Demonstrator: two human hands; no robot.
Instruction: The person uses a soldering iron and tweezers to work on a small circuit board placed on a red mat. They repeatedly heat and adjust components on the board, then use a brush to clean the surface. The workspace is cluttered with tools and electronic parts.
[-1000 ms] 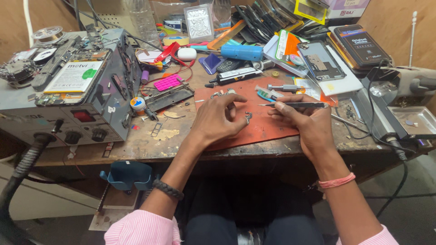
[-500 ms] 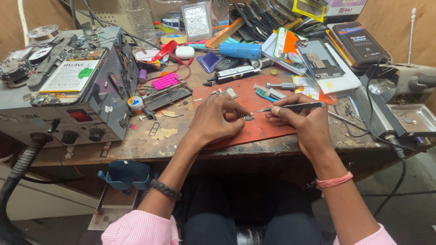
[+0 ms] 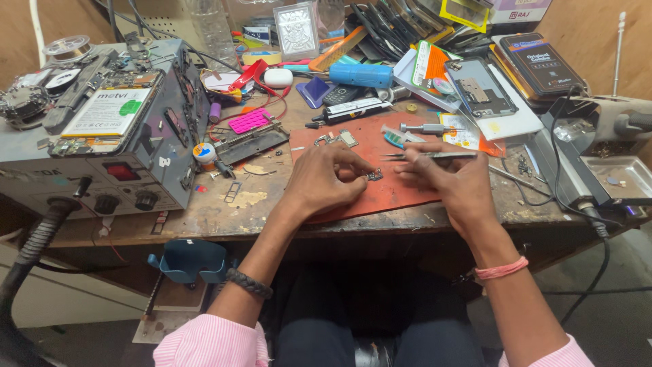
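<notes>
1. The left hand (image 3: pixel 324 180) rests on the red work mat (image 3: pixel 401 194), and its fingertips pinch one small metal part (image 3: pixel 374 175) against the mat.
2. The right hand (image 3: pixel 448 183) is closed around one pair of tweezers (image 3: pixel 428 155). The tweezers lie almost flat and their tips point left, ending just beside the small part.
3. The small part sits near the middle of the mat, between the two hands.
4. Higher on the mat lies one more small metal piece (image 3: pixel 334 139), apart from both hands.
5. One screwdriver with a grey handle (image 3: pixel 424 128) lies just behind the right hand.
6. On the left of the wooden bench (image 3: pixel 224 214) stands one grey rework station (image 3: pixel 102 146) with two knobs on its front. One phone battery (image 3: pixel 105 112) lies on top of it.
7. I count one pink keypad piece (image 3: pixel 249 120), one blue cylindrical tool (image 3: pixel 360 75) and one roll of yellow tape (image 3: pixel 261 56) further back.
8. Each wrist has one band: a dark bracelet (image 3: pixel 248 283) on the left, a pink thread (image 3: pixel 501 270) on the right.
9. One blue holder (image 3: pixel 187 259) hangs under the edge of the bench.
</notes>
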